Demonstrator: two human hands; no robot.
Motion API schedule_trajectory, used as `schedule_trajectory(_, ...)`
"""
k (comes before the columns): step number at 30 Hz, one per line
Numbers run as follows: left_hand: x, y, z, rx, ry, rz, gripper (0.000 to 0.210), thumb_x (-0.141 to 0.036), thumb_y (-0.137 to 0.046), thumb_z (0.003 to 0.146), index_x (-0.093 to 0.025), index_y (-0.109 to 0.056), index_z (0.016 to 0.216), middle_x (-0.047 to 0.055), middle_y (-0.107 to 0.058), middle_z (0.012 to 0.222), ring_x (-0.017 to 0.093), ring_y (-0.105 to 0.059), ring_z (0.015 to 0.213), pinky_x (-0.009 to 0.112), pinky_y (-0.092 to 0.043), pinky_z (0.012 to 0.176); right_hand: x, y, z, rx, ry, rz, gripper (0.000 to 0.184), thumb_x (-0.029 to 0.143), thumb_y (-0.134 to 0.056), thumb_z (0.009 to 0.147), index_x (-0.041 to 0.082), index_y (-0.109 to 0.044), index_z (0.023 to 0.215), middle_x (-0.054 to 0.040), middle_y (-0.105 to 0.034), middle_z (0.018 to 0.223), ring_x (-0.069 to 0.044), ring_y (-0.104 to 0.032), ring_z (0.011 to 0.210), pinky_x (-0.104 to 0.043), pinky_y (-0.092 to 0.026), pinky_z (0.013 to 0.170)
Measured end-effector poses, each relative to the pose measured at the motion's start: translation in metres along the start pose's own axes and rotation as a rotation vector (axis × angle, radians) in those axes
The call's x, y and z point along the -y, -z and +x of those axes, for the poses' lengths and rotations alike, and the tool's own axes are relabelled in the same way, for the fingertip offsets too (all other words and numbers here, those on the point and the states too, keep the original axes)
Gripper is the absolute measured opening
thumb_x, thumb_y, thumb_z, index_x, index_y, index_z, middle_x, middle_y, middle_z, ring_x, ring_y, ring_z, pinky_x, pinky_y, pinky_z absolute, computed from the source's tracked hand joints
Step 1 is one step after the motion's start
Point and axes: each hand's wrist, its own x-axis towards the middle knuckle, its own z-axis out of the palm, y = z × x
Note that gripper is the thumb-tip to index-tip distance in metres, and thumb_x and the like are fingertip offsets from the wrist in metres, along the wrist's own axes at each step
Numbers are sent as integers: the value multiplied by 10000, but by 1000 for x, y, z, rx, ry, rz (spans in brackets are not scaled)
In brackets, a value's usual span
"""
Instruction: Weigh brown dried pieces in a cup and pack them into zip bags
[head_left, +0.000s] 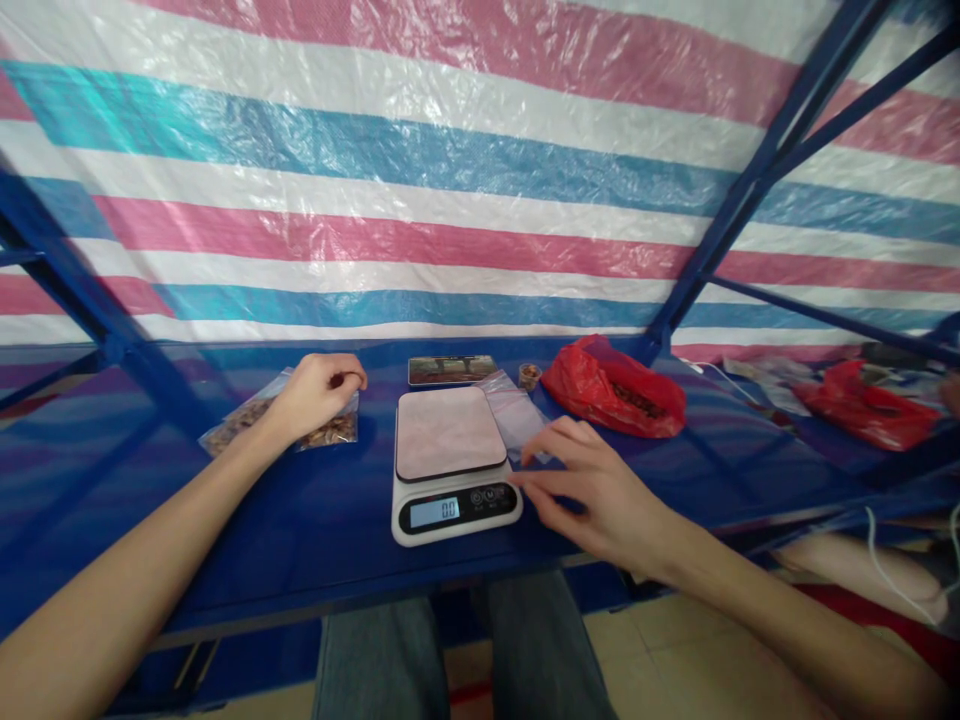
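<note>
A white digital kitchen scale (451, 435) sits in front of me, its pan bare and its display reading 0.0. My right hand (592, 485) is open at the scale's right side, fingers apart, with the fingertips close to its button panel. Over on the left, my left hand (322, 388) is curled closed above clear zip bags (330, 430) of brown dried pieces. Its fingertips are hidden, so whether it grips anything does not show. Flat clear zip bags (514, 415) lie just right of the scale pan, near my right hand.
A phone (451, 370) lies behind the scale, with a small clear cup (529, 376) beside it. An opened red plastic bag (592, 390) holds brown pieces. Another red bag (870, 405) lies farther right, near another person's arm (862, 575). Blue metal posts (720, 230) frame the table.
</note>
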Motion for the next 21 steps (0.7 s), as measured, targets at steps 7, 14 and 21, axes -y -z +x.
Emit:
schedule_trajectory(7, 0, 0, -1, 8, -32, -4, 285, -326, -463, 832, -221, -692, 699, 20, -737, 708, 203, -642, 660, 290, -435, 637, -101, 19, 43, -92, -286, -174, 522, 319, -711, 979, 244, -670, 1494, -129, -775, 1293, -349, -684, 1183, -530, -535, 1043)
schedule_trajectory(14, 1, 0, 0, 13, -48, -17, 285, -324, -458, 840, -222, -684, 700, 4, -720, 688, 193, -635, 631, 290, -434, 635, -135, -3, 55, 125, -416, -340, 947, 338, -841, 896, 184, -371, 1703, -150, -782, 1098, -350, -712, 1045, -438, -541, 895)
schedule_trajectory(21, 3, 0, 0, 14, -48, -20, 287, -314, -459, 850, -223, -686, 702, 1, -721, 699, 191, -635, 633, 296, -430, 642, -127, -7, 67, 79, -449, -364, 794, 302, -775, 937, 167, -440, 1644, -130, -803, 1059, -358, -705, 1076, -441, -529, 883)
